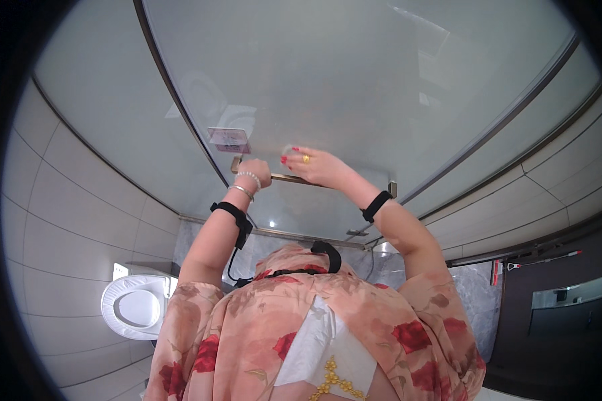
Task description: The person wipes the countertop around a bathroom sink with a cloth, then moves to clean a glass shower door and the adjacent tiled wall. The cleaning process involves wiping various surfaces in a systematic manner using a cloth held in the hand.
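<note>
In front of me stands a large frosted glass door point(354, 73) with a long bronze bar handle point(284, 178) across it. My left hand point(256, 172) is closed round the left end of that bar. My right hand point(318, 166) lies at the glass, just above the bar and to the right of the left hand. Its fingers are stretched out and slightly apart. A faint whitish patch shows on the glass by its fingertips, and I cannot tell whether it is a reflection. A small pinkish sign point(229, 140) is stuck on the glass above my left hand.
A white toilet point(134, 307) stands at the lower left by a tiled wall point(80, 200). Dark metal frame strips point(180, 93) edge the glass. Over at the right are a dark panel point(562, 334) and a thin rod with red ends point(545, 260). Grey marbled flooring point(475, 287) shows below.
</note>
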Motion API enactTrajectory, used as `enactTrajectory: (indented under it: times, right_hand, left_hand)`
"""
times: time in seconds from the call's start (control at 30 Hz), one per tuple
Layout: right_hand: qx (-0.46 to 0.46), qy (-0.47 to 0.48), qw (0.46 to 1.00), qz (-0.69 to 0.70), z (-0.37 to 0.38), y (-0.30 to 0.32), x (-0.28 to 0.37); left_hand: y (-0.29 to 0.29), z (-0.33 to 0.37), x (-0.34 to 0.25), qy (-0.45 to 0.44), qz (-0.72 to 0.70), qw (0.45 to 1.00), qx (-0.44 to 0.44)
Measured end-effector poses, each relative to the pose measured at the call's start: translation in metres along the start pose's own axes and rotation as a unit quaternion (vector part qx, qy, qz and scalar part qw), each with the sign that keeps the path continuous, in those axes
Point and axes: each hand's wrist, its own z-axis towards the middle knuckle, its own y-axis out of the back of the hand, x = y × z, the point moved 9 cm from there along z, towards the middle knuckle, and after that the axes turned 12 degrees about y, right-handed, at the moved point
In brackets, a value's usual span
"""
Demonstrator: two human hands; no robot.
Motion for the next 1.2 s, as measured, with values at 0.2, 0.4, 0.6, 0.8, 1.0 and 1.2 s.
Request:
enactTrajectory:
  times: [0.2, 0.4, 0.6, 0.8, 1.0, 1.2]
  right_hand:
    - [-0.051, -0.088, 0.994, -0.035, 0.000, 0.071, -0.044]
    - [-0.239, -0.251, 0.904, -0.251, 0.006, 0.175, -0.112]
    - [-0.046, -0.128, 0.991, 0.008, 0.020, 0.003, -0.023]
    - [0.024, -0.078, 0.997, 0.008, 0.012, -0.003, -0.004]
    - [-0.142, -0.213, 0.950, -0.181, 0.071, 0.126, -0.092]
    - [-0.138, -0.168, 0.973, -0.083, 0.137, 0.067, -0.085]
  left_hand:
    - [-0.008, 0.001, 0.000, -0.010, 0.008, 1.000, 0.003]
    - [-0.003, 0.002, 0.002, -0.002, -0.003, 1.000, -0.018]
    - [0.002, -0.002, -0.005, -0.024, -0.004, 0.999, -0.023]
    - [-0.006, -0.003, -0.007, -0.065, -0.043, 0.996, -0.045]
    - [-0.005, -0.008, -0.016, -0.096, -0.059, 0.994, 0.005]
    - [-0.004, -0.010, -0.025, -0.128, -0.060, 0.988, 0.063]
